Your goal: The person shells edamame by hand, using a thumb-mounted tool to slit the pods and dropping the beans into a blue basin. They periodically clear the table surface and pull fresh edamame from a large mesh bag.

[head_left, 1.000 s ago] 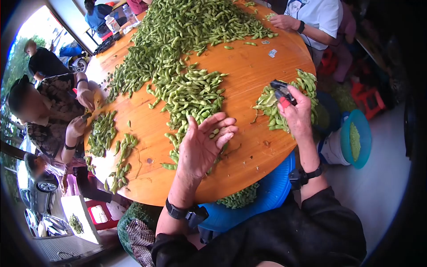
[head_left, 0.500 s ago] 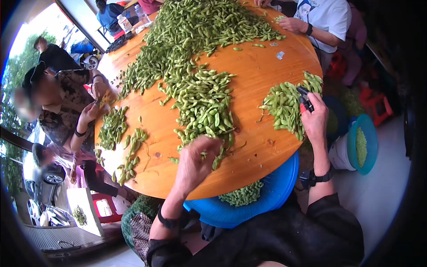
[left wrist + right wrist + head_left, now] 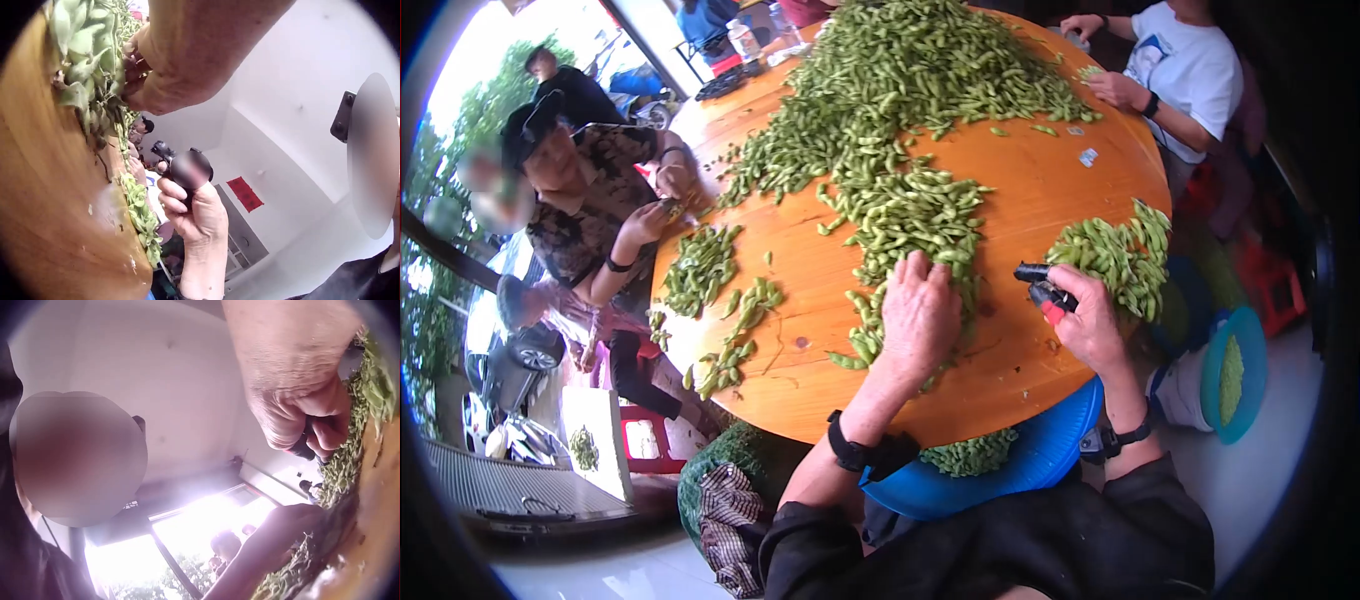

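Back upward, my left hand (image 3: 922,315) reaches down onto the near end of a strip of green soybean pods (image 3: 920,215), its fingertips among the pods. In the left wrist view its bent fingers lie against pods (image 3: 84,47); I cannot tell whether they pinch one. My right hand (image 3: 1088,318) is raised beside a separate heap of pods (image 3: 1105,255) at the right rim. Its thumb and index finger stand apart, both with black coverings (image 3: 1032,271) at their tips and red showing by the thumb. The remaining fingers are bent.
The round wooden table (image 3: 1010,375) carries a large pod mound (image 3: 940,65) at the back. Below its front edge sits a blue basin (image 3: 1040,455) with green contents. A teal basin (image 3: 1248,375) stands right. Another person (image 3: 595,190) works at the left, one in white (image 3: 1190,75) opposite.
My left hand, palm up with shelled beans a second ago, has turned over and reached forward onto the pods. My right hand has come down from over its heap to the heap's left side.
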A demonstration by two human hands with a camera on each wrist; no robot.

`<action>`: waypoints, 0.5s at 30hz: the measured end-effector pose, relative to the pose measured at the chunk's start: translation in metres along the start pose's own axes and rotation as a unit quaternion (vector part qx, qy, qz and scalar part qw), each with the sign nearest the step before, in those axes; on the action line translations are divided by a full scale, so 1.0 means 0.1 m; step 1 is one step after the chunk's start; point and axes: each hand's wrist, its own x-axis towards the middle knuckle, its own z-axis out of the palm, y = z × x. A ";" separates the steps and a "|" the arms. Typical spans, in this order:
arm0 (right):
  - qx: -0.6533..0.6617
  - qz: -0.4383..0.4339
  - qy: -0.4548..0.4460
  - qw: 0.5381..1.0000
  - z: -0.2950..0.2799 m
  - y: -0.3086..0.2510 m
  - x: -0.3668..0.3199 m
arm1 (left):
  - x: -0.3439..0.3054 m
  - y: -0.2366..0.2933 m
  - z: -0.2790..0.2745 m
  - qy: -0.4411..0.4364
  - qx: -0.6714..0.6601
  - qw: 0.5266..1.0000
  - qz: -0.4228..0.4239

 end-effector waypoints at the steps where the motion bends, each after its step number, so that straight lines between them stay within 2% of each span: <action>1: 0.006 0.000 -0.031 1.000 0.00 -0.02 0.03 | -0.01 0.01 0.01 0.001 0.019 1.000 -0.002; 2: 0.010 0.002 -0.061 0.998 0.01 -0.04 0.06 | -0.02 0.03 0.01 0.001 0.036 0.999 -0.003; 4: -0.005 0.007 -0.062 0.998 0.07 -0.05 0.12 | -0.01 0.04 0.00 -0.029 0.044 0.999 -0.013; 7: -0.009 0.001 -0.077 0.997 0.12 -0.03 0.17 | -0.01 0.01 -0.01 0.003 0.004 1.000 -0.001; 9: 0.010 0.004 -0.056 0.998 0.22 0.06 0.17 | -0.03 0.02 -0.06 0.081 -0.179 0.980 0.012; 10: 0.010 0.005 -0.056 0.998 0.26 0.07 0.17 | -0.03 0.04 -0.09 0.081 -0.179 0.980 0.012; 12: 0.094 0.099 -0.061 0.989 0.33 0.07 0.17 | 0.00 0.10 -0.19 0.042 -0.305 0.951 -0.027; 13: 0.094 0.099 -0.061 0.989 0.35 0.05 0.17 | -0.02 0.10 -0.19 -0.003 -0.336 0.940 -0.058; 15: 0.258 0.170 -0.074 0.948 0.38 0.03 0.16 | -0.03 0.11 -0.14 -0.025 -0.370 0.925 -0.082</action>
